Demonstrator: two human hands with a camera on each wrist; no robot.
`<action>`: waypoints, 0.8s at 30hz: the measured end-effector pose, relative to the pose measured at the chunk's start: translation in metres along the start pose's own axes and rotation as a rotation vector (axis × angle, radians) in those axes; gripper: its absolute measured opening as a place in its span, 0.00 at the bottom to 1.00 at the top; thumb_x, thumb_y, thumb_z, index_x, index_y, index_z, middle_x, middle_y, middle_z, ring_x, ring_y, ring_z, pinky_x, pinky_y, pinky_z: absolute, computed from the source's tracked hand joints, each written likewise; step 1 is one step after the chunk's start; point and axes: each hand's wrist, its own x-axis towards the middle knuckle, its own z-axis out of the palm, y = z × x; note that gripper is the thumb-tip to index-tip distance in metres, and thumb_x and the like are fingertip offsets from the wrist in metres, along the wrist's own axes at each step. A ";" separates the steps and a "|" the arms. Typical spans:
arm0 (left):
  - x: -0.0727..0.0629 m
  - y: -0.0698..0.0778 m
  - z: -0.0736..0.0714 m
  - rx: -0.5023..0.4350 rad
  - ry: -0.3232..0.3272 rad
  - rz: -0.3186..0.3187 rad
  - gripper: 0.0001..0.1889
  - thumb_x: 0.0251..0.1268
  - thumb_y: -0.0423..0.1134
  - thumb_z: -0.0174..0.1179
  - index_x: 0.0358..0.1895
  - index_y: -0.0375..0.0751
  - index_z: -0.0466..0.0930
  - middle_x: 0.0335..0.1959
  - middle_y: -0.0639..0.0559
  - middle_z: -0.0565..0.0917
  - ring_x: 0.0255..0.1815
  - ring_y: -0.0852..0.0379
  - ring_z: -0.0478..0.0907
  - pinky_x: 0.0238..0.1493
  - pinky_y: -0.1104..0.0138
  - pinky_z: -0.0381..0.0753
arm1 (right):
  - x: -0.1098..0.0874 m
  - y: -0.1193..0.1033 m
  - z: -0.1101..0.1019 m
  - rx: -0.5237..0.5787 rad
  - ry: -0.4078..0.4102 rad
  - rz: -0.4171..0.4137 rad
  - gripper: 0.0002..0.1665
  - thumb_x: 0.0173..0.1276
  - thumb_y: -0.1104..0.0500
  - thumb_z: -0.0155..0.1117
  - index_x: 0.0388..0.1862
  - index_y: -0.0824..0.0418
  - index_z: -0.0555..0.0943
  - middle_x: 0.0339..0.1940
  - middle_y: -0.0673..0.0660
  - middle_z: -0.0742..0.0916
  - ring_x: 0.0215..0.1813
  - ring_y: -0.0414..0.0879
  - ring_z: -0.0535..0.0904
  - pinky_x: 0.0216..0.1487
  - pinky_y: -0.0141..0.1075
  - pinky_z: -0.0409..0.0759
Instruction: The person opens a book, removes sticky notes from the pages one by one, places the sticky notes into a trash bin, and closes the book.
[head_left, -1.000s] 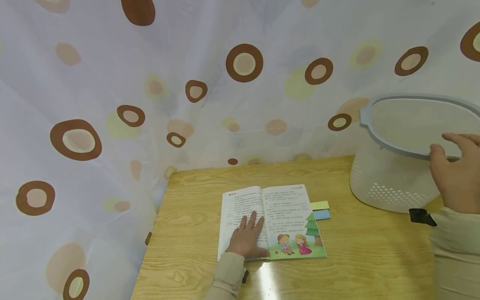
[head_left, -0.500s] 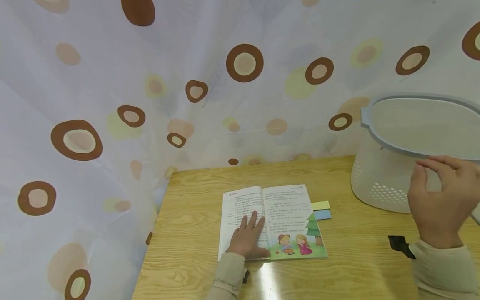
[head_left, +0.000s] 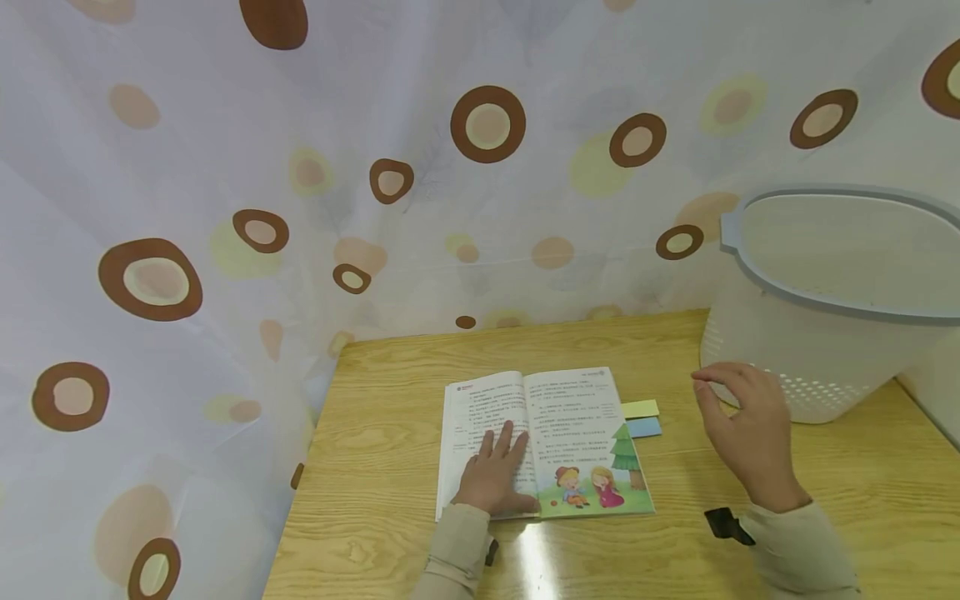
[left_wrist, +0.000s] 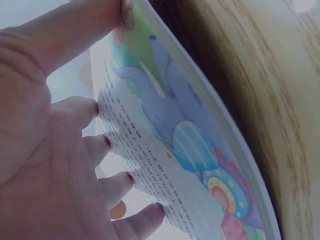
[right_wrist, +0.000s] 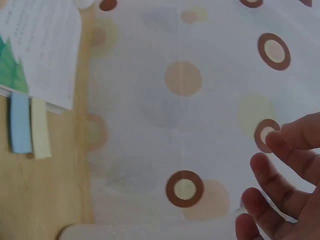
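Note:
An open book (head_left: 577,417) with printed text and cartoon pictures lies on the wooden table in the head view. My left hand (head_left: 491,479) rests spread on its left page, the thumb along the bottom edge; the left wrist view shows these fingers (left_wrist: 112,190) against text beside a blue elephant picture. A yellow sticky tab (head_left: 640,409) and a blue sticky tab (head_left: 644,427) stick out from the book's right edge. To the right of the tabs, my right hand (head_left: 753,429) hovers above the table, fingers loosely bent and thumb near the index tip, holding nothing visible.
A white plastic basket (head_left: 817,346) with a grey-blue rim stands at the back right, partly behind my right hand. Behind the wooden table (head_left: 375,417) hangs a white curtain (head_left: 420,75) with brown, orange and yellow circles; it also runs along the left side.
My right hand has come away from the basket's rim, moving left and down toward the sticky tabs, its thumb and index drawing closer together. The left hand and the book have stayed put.

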 end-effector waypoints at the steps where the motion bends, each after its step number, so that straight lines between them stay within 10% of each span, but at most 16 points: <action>1: 0.000 0.000 0.000 0.000 0.001 0.000 0.58 0.45 0.60 0.75 0.80 0.52 0.52 0.84 0.50 0.47 0.83 0.40 0.46 0.76 0.41 0.63 | -0.004 0.001 0.005 -0.001 -0.068 0.023 0.07 0.63 0.71 0.64 0.39 0.69 0.86 0.43 0.69 0.86 0.48 0.57 0.77 0.56 0.49 0.69; 9: 0.001 -0.001 0.002 -0.008 0.002 0.009 0.58 0.45 0.59 0.75 0.80 0.52 0.52 0.84 0.50 0.47 0.83 0.40 0.46 0.76 0.41 0.63 | -0.028 0.019 0.038 -0.020 -0.469 0.241 0.15 0.74 0.60 0.57 0.51 0.67 0.83 0.54 0.71 0.84 0.60 0.69 0.72 0.60 0.67 0.67; 24: 0.001 -0.003 0.002 -0.035 0.013 0.008 0.59 0.43 0.58 0.76 0.80 0.51 0.52 0.83 0.49 0.48 0.83 0.39 0.47 0.75 0.40 0.63 | -0.040 0.043 0.095 -0.112 -0.664 0.366 0.26 0.71 0.57 0.59 0.62 0.72 0.76 0.58 0.75 0.81 0.62 0.73 0.72 0.62 0.66 0.69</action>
